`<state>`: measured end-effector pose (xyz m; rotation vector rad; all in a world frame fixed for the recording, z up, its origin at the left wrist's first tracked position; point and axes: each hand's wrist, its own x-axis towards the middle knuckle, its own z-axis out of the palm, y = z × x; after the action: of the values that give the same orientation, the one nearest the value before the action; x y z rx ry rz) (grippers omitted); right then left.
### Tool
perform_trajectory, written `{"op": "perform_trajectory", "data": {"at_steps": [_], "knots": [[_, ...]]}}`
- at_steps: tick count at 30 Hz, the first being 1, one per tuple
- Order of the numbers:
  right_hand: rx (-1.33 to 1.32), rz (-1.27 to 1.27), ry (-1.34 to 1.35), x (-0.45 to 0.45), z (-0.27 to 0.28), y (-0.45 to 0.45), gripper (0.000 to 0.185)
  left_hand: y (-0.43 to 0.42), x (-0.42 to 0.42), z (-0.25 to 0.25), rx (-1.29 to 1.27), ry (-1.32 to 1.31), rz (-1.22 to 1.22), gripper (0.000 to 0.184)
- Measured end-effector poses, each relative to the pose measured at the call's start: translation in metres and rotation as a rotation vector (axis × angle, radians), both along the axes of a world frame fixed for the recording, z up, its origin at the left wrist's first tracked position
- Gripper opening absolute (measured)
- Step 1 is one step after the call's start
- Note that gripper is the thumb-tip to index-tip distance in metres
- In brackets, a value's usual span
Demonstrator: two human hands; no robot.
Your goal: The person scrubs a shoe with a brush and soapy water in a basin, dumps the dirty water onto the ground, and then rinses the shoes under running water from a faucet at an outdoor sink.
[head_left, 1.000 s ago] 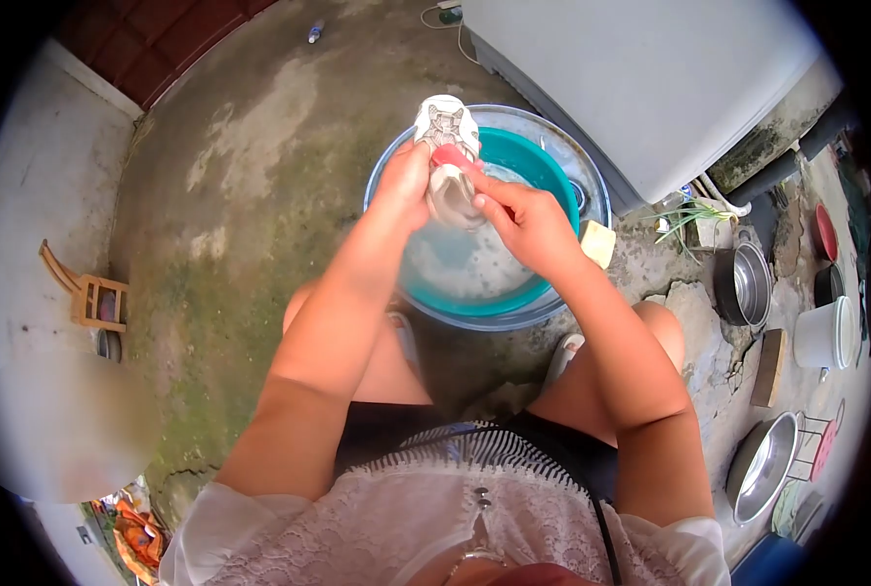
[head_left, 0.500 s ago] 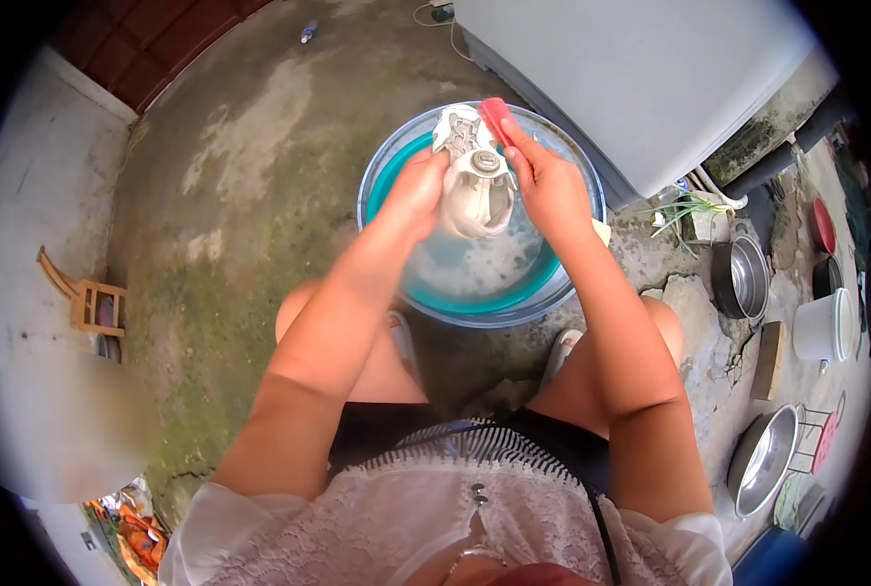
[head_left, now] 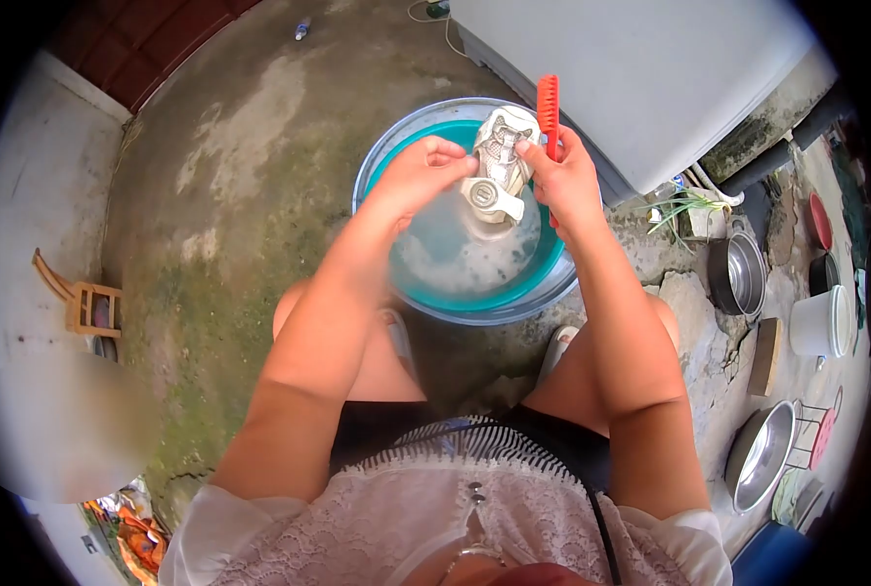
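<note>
A white and grey shoe [head_left: 502, 156], its toe part towards me, is held over a teal basin [head_left: 543, 283] of cloudy, sudsy water. This basin sits inside a larger metal basin [head_left: 386, 142]. My right hand [head_left: 564, 181] grips a red brush [head_left: 549, 103], bristles showing above the fingers, and its thumb presses on the shoe's right side. On the shoe's left, my left hand [head_left: 421, 176] has its fingers bent and partly apart, with fingertips close to the shoe's strap. Nothing shows in the left palm, and whether its fingertips touch the shoe is unclear.
A large grey-white box-like unit [head_left: 631, 78] stands behind the basins. To the right are metal pans [head_left: 738, 275], a white bucket [head_left: 821, 324], a brick [head_left: 765, 356] and green onions [head_left: 684, 205]. A small wooden chair [head_left: 93, 308] is at left.
The red brush has come off the shoe and now points up in my right hand. The shoe has moved right and turned, and my left hand has loosened from it.
</note>
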<state>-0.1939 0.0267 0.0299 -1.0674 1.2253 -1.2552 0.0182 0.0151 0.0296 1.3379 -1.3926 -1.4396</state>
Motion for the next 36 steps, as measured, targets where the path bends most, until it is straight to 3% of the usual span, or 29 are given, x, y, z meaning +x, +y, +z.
{"op": "perform_trajectory", "data": {"at_steps": [2, 6, 10, 13, 15, 17, 18, 19, 22, 23, 26, 27, 32, 34, 36], "knots": [[-0.001, -0.055, -0.010, -0.005, -0.001, -0.003, 0.055, -0.007, 0.008, -0.005, -0.208, -0.071, 0.071, 0.027], [-0.151, -0.159, 0.187, 0.004, -0.004, 0.000, 0.049, 0.003, -0.010, 0.004, -0.057, -0.039, 0.035, 0.033], [-0.171, -0.101, 0.044, 0.013, -0.015, 0.001, 0.041, 0.000, -0.015, -0.010, -0.150, -0.282, -0.099, 0.040], [-0.038, -0.046, -0.130, 0.017, -0.003, 0.012, 0.033, 0.009, -0.019, -0.012, -0.194, -0.152, 0.093, 0.044], [-0.061, -0.019, -0.274, 0.014, -0.012, 0.007, 0.030, 0.010, -0.017, -0.001, -0.106, -0.025, 0.028, 0.042], [-0.085, 0.051, -0.359, 0.013, -0.014, 0.004, 0.030, 0.008, -0.009, 0.012, 0.073, 0.150, -0.206, 0.040], [-0.097, 0.088, -0.401, 0.012, -0.013, 0.003, 0.030, 0.008, -0.009, 0.010, 0.041, 0.140, -0.178, 0.038], [-0.087, 0.175, -0.348, 0.007, -0.008, 0.003, 0.041, 0.008, -0.009, 0.006, 0.010, 0.131, -0.151, 0.036], [-0.184, -0.111, 0.218, 0.016, 0.007, 0.009, 0.052, 0.003, -0.011, -0.006, -0.062, 0.073, -0.048, 0.031], [-0.516, -0.271, 0.448, 0.017, -0.006, 0.003, 0.053, 0.000, -0.010, -0.010, -0.078, 0.047, -0.010, 0.029], [-0.652, -0.088, 0.775, 0.009, -0.002, 0.013, 0.045, 0.001, -0.005, -0.004, -0.386, -0.495, 0.111, 0.027], [-0.634, 0.026, 0.834, 0.014, 0.001, 0.024, 0.041, -0.001, -0.002, -0.006, -0.367, -0.467, 0.108, 0.027], [-0.559, -0.051, 1.049, 0.021, -0.012, 0.019, 0.041, 0.008, -0.006, -0.003, -0.429, -0.467, 0.033, 0.026], [-0.498, -0.080, 1.058, 0.019, -0.017, 0.007, 0.038, 0.003, -0.008, -0.005, -0.407, -0.545, 0.029, 0.025], [-0.504, 0.085, 0.851, 0.023, -0.023, 0.014, 0.037, 0.000, -0.004, -0.008, -0.427, -0.574, 0.052, 0.024]]}}
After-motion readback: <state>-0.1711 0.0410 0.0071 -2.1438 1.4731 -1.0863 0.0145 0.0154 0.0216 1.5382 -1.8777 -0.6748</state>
